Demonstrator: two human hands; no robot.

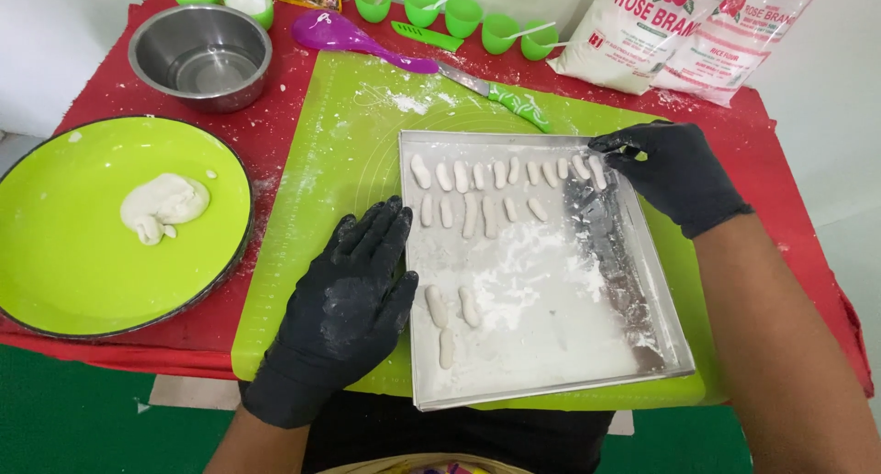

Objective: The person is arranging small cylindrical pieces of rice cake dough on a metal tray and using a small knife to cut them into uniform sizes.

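Note:
A square metal tray [661, 345] dusted with flour lies on a green silicone mat [340, 153]. Several small finger-shaped dough pieces [477, 189] lie in two rows near its far side, and three more dough pieces [450, 313] sit near the left edge. My left hand [353, 295], in a floury black glove, rests flat with spread fingers on the mat against the tray's left rim. My right hand [674, 167], also gloved in black, is at the tray's far right corner, its fingertips pinched at the last dough piece [597, 171] in the top row.
A large lime-green plate [55, 254] with a lump of white dough [163, 203] sits at left. Behind are a steel bowl [200, 54], a purple spoon [353, 41], a green-handled knife [500, 95], several green cups [463, 15] and two flour bags [679, 29] on a red cloth.

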